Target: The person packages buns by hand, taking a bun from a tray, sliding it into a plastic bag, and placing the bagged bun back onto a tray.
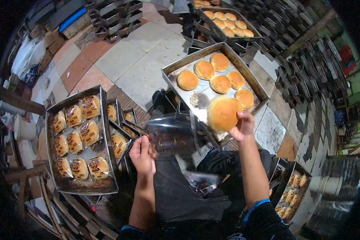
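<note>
My right hand (245, 126) grips a round golden bun (223, 114) by its right edge, above the near part of a metal tray (248, 64) with several unwrapped buns. In my left hand (143, 154), thumb and fingers pinch the edge of a clear plastic bag (168, 134), which spreads out over my lap and is partly blurred. To the left of that hand, a second metal tray (113, 176) holds several buns in printed clear wrappers (90, 133).
More trays with wrapped buns (119, 145) are stacked beside the left tray. Behind, another tray (254, 39) bears unwrapped buns. A tray of smaller breads (289, 196) stands at the lower right. Empty metal tins (304, 76) are piled at the right; wooden slats (48, 200) lie lower left.
</note>
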The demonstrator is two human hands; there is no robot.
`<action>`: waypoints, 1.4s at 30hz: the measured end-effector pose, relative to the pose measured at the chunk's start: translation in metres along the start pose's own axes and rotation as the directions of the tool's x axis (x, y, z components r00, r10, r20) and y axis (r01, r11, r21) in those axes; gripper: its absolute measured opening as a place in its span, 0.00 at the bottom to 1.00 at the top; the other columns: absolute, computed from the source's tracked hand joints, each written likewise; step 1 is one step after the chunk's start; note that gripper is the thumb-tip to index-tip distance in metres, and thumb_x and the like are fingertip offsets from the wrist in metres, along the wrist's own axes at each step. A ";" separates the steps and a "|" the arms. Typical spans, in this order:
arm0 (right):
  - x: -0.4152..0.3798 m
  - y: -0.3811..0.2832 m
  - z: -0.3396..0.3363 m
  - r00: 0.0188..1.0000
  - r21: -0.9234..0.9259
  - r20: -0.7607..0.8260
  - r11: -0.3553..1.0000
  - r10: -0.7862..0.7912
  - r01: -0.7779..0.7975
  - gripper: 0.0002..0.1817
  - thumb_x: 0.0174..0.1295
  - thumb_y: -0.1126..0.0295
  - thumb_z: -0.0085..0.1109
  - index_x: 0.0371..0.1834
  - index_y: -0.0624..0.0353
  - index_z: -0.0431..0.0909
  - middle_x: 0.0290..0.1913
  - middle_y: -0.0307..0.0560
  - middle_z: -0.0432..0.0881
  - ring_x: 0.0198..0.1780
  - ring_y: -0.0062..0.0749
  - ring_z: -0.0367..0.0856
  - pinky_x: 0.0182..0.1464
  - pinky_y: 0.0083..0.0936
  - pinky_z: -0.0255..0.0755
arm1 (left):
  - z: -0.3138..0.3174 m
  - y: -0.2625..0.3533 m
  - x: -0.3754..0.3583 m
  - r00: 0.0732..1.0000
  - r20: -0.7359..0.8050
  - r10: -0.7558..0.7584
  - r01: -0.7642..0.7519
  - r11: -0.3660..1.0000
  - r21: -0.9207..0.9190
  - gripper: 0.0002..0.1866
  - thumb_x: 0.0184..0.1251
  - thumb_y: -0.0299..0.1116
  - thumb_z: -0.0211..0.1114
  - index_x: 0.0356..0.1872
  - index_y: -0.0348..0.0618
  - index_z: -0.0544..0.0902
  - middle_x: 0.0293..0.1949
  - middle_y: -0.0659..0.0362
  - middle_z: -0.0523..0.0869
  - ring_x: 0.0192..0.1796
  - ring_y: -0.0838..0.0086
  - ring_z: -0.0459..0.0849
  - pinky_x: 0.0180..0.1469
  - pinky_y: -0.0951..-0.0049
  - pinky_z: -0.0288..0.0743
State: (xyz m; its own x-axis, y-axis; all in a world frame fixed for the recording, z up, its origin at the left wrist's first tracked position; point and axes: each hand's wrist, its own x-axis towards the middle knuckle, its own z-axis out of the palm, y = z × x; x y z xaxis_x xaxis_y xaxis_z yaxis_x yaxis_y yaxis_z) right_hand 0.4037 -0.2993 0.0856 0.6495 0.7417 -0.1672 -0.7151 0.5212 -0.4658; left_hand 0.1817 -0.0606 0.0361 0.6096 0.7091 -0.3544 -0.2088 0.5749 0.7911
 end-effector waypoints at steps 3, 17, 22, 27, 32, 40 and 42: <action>-0.047 0.027 0.028 0.987 -0.158 -0.062 0.975 0.149 -0.158 0.34 0.54 0.72 0.57 0.67 0.72 0.64 0.60 0.60 0.77 0.62 0.45 0.78 0.68 0.46 0.69 | 0.013 -0.004 -0.008 0.997 0.048 0.052 -0.060 0.980 0.189 0.08 0.73 0.33 0.63 0.40 0.37 0.83 0.24 0.67 0.76 0.21 0.87 0.69 0.20 0.82 0.63; -0.166 0.082 0.137 0.852 -0.889 0.433 0.018 -0.294 0.458 0.28 0.62 0.76 0.62 0.67 0.63 0.71 0.65 0.57 0.75 0.65 0.43 0.75 0.66 0.38 0.71 | 0.086 0.057 -0.124 0.922 0.388 -0.006 0.059 0.991 -0.123 0.40 0.72 0.65 0.47 0.64 0.34 0.71 0.57 0.45 0.80 0.59 0.57 0.79 0.65 0.59 0.70; -0.169 0.090 0.161 0.687 -0.684 0.704 -0.431 -0.179 0.588 0.28 0.59 0.73 0.62 0.66 0.53 0.75 0.71 0.60 0.68 0.72 0.56 0.65 0.68 0.50 0.68 | 0.100 0.064 -0.168 0.816 0.560 0.143 0.050 0.948 -0.315 0.43 0.71 0.63 0.46 0.72 0.35 0.60 0.70 0.41 0.66 0.69 0.51 0.70 0.70 0.51 0.65; -0.180 0.079 0.167 0.521 -0.500 0.845 -0.528 -0.123 0.686 0.24 0.65 0.68 0.52 0.66 0.46 0.76 0.71 0.57 0.69 0.72 0.54 0.67 0.70 0.50 0.67 | 0.098 0.102 -0.187 0.755 0.611 0.239 0.025 0.920 -0.391 0.52 0.59 0.73 0.52 0.78 0.50 0.53 0.74 0.37 0.57 0.75 0.38 0.57 0.74 0.37 0.54; -0.163 0.084 0.179 0.731 -0.704 0.651 -0.526 -0.207 0.477 0.28 0.62 0.70 0.55 0.69 0.52 0.72 0.71 0.65 0.66 0.72 0.65 0.64 0.72 0.49 0.62 | 0.108 0.053 -0.170 0.795 0.543 0.269 -0.345 0.938 0.042 0.37 0.70 0.54 0.52 0.72 0.39 0.62 0.65 0.41 0.72 0.64 0.48 0.75 0.65 0.49 0.73; -0.178 0.086 0.137 0.857 -0.877 0.480 0.138 0.188 0.461 0.11 0.54 0.76 0.67 0.42 0.60 0.84 0.37 0.51 0.83 0.38 0.46 0.83 0.42 0.37 0.78 | 0.081 0.068 -0.120 0.939 0.319 -0.125 0.221 0.934 -0.282 0.33 0.71 0.58 0.48 0.63 0.40 0.72 0.53 0.51 0.84 0.53 0.59 0.85 0.52 0.51 0.83; -0.162 0.088 0.147 0.872 -0.865 0.479 0.116 -0.097 0.488 0.10 0.55 0.75 0.67 0.41 0.60 0.84 0.35 0.52 0.82 0.37 0.49 0.82 0.39 0.39 0.76 | 0.087 0.058 -0.129 0.888 0.436 -0.147 0.306 0.896 -0.320 0.34 0.72 0.59 0.44 0.64 0.40 0.72 0.57 0.48 0.82 0.56 0.56 0.84 0.56 0.47 0.80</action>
State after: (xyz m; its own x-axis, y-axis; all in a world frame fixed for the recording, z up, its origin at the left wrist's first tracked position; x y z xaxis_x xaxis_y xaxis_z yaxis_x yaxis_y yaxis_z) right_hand 0.1975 -0.3121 0.1994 0.5120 0.7987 0.3160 0.4578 0.0576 -0.8872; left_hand 0.1576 -0.1536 0.1713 0.9055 0.3666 -0.2138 -0.2454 0.8633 0.4409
